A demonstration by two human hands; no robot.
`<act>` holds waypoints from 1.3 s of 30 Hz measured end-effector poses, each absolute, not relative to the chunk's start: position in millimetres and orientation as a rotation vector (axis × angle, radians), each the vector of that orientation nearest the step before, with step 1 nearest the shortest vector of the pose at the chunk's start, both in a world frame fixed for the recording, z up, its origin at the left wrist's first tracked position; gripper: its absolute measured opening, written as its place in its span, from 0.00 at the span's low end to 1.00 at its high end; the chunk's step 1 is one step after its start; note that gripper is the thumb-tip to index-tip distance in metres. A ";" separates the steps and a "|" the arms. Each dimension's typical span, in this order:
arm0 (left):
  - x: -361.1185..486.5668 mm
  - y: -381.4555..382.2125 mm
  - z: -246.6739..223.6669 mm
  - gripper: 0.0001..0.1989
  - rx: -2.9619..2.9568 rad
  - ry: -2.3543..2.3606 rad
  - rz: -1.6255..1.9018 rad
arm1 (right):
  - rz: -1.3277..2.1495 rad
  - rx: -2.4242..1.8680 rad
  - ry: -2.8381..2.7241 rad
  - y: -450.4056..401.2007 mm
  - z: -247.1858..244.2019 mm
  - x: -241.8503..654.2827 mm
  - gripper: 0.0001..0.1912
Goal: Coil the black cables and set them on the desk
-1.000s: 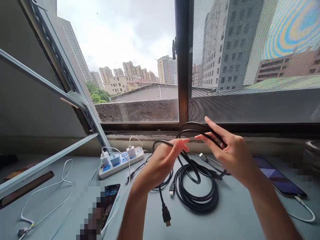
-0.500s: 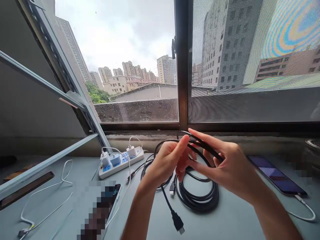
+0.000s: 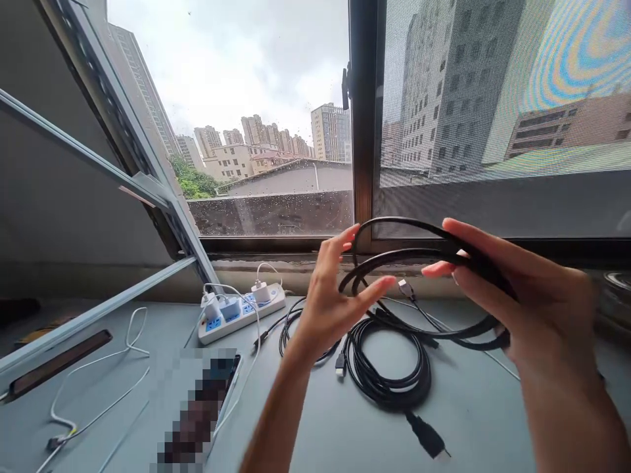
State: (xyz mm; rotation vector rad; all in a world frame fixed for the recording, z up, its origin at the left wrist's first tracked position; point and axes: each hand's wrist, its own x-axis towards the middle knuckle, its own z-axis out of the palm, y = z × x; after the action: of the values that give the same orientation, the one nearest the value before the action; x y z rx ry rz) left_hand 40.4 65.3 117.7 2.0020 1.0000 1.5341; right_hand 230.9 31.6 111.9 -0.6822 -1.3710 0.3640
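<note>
Wide loops of a thick black cable (image 3: 399, 256) hang in the air between my hands, above the desk. My right hand (image 3: 537, 309) is wrapped round the bunched loops on their right side. My left hand (image 3: 328, 292) cradles the left side loosely, thumb and fingers well apart with the cable passing between them. Below the hands hangs or lies a black plug (image 3: 428, 437) with a metal tip; its exact link to the loops is hidden. A second black cable (image 3: 379, 391) lies coiled on the desk, a plug (image 3: 340, 365) at its left edge.
Left of the hands, a white power strip (image 3: 241, 315) carries several chargers. Another black cable coil (image 3: 290, 335) lies beside it. A partly blurred phone (image 3: 224, 394), a dark phone (image 3: 62, 364) and white cables (image 3: 93, 368) occupy the left. The window frame (image 3: 365, 164) rises behind the desk.
My hands have moved apart: the right went right with the loops, the left slightly up. The loops have spread wider and higher. The hanging plug has swung right.
</note>
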 end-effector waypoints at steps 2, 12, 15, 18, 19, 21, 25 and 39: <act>53.6 74.8 106.6 0.31 1.843 0.997 1.592 | 0.306 -0.616 -1.363 31.4 109.2 231.1 0.20; 53.8 72.8 109.8 0.19 1.411 0.791 1.683 | -0.030 -0.585 -1.315 53.9 99.7 228.6 0.28; 45.3 75.0 112.7 0.22 1.370 0.844 1.645 | 0.008 -0.886 -1.397 53.9 102.7 229.2 0.39; 43.8 69.8 114.8 0.24 1.523 0.991 1.735 | 0.102 -1.037 -1.502 52.4 104.3 226.5 0.38; 45.3 66.1 115.4 0.24 1.602 1.047 1.771 | 0.147 -1.032 -1.533 51.9 104.4 224.4 0.33; 50.3 57.9 116.1 0.24 1.734 1.141 1.804 | 0.317 -0.991 -1.559 50.0 104.8 220.4 0.23; 59.3 52.3 113.7 0.25 1.780 1.160 1.715 | 0.735 -0.901 -1.509 35.2 111.6 219.0 0.18; 67.1 71.1 96.2 0.24 1.724 1.202 1.019 | 0.498 -0.706 -1.112 2.2 118.8 216.5 0.16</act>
State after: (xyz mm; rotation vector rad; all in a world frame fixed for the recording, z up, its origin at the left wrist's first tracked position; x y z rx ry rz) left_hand 67.1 71.1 96.2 1.7242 1.2017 1.0195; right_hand 216.5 2.2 118.8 -0.7061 -1.1123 0.4981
